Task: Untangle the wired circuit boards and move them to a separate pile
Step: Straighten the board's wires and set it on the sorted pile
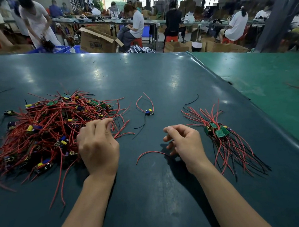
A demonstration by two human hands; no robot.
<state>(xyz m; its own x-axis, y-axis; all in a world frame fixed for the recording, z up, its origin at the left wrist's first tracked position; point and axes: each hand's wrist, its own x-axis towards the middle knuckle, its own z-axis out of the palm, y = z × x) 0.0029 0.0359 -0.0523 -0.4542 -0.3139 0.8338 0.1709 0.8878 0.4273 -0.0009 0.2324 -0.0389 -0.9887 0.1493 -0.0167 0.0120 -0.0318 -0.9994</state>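
Tangled heap of wired circuit boards [47,129]: red and black leads knotted, lying left on the counter [160,79]. Left hand [98,146] rests at its right edge, fingers loosely curled, apparently holding nothing. Right hand [184,142], relaxed and empty, hovers nearer the sorted pile [219,134], leads trailing toward the person.

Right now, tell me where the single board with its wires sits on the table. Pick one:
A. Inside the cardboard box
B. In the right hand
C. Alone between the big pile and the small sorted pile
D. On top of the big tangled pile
C: the single board lies alone on the table, apart from the big pile to its left and the small pile to its right.
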